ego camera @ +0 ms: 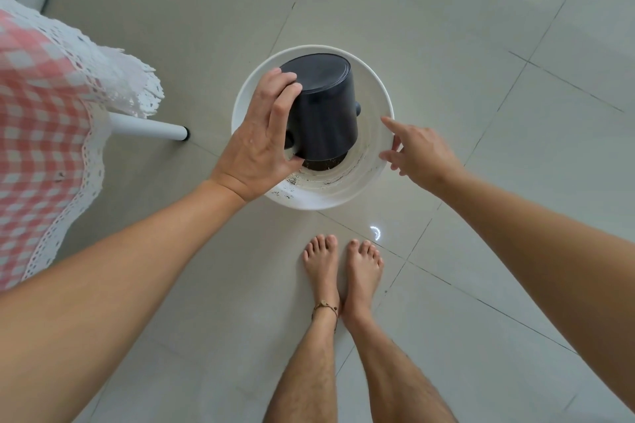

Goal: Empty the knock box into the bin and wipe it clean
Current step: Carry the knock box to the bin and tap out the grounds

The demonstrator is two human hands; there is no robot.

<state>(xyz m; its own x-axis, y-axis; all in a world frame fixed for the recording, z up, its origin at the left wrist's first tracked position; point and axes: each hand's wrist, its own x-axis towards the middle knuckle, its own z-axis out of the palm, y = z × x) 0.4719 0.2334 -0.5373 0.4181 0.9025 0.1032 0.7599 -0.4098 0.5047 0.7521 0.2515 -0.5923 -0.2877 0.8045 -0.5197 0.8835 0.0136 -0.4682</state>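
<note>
Round black plastic knock box (321,106) flipped upside down inside the round white plastic bin (379,86) on the tiled floor (481,45). Gripped round its side by left hand (256,144). Right hand (417,151) open, fingertips touching bin's rim. Dark grounds speckling the inner wall.

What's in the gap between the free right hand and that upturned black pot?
In the head view, only the bin's pale inner wall lies between the right hand and the knock box.

Person's body, head view: both forearms bare, no sleeves; left hand (256,144) and right hand (421,153) ungloved, without rings; legs bare, feet unshod; thin beaded anklet (324,308) on one ankle.
</note>
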